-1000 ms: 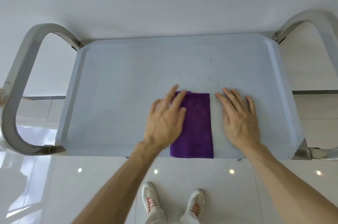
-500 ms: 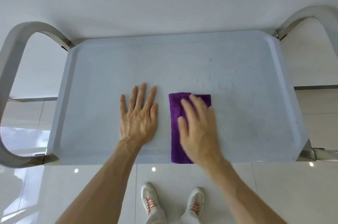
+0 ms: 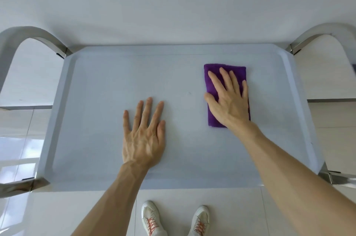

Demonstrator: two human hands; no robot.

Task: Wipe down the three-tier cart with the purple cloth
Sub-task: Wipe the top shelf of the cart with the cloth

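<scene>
Here, both hands flat, fingers straight: right hand [image 3: 229,99] on purple cloth [image 3: 212,81], left hand [image 3: 144,135] on cart [image 3: 96,101].

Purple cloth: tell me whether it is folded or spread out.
Folded. The purple cloth lies as a compact, straight-edged rectangle on the cart's top tray, barely wider than the right hand pressing it flat.

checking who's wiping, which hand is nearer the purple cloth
Right. The right hand lies flat on the purple cloth, fingers spread; the left hand rests flat on the cart's top tray, apart from it.
</scene>
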